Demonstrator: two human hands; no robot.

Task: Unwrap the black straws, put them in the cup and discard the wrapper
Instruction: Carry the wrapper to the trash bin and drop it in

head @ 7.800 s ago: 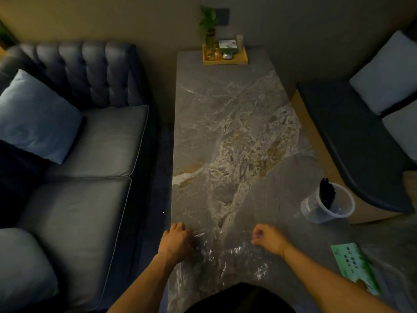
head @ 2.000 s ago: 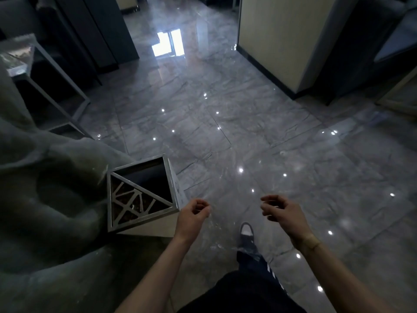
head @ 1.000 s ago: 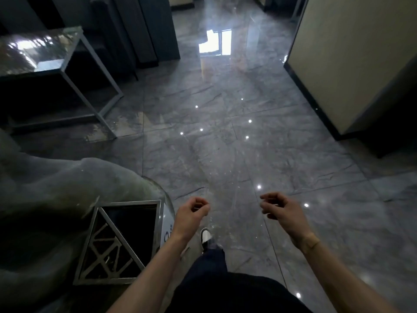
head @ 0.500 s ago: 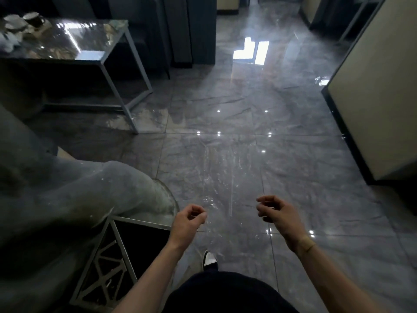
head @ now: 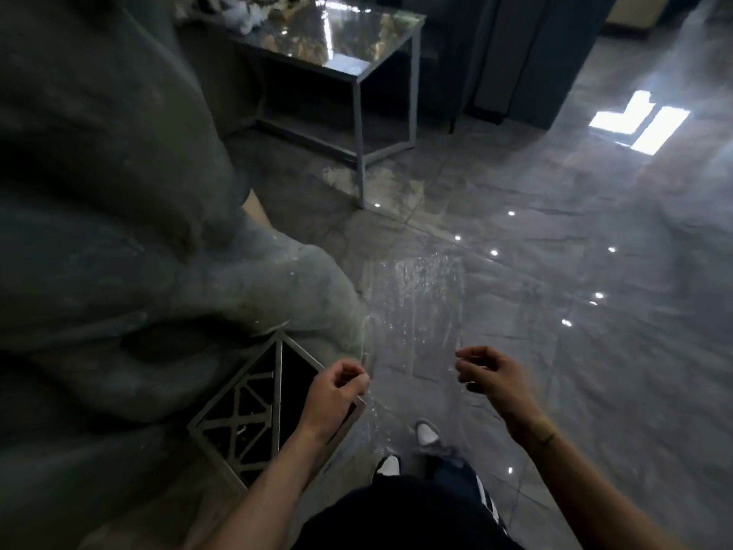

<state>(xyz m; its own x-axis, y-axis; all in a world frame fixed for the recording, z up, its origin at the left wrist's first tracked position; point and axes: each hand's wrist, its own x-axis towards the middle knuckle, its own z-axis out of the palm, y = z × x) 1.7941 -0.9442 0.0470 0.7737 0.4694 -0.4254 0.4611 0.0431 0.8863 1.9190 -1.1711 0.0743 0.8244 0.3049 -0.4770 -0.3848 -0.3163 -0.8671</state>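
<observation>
A clear plastic wrapper (head: 416,307) is stretched flat in front of me above the floor. My left hand (head: 337,394) pinches its near left corner and my right hand (head: 494,377) pinches its near right corner. A square bin (head: 254,414) with a metal lattice top and a dark opening stands just left of my left hand, partly under that wrist. The black straws and the cup are out of view.
A large grey rock-like sculpture (head: 119,252) fills the left side. A glass-topped metal side table (head: 337,45) stands ahead. Glossy grey floor tiles (head: 575,311) spread to the right. My shoes (head: 426,432) show below the wrapper.
I have left the marble table and stand on the floor. My view has swung left, so the bin sits beside my left hand. Both hands still hold the wrapper spread.
</observation>
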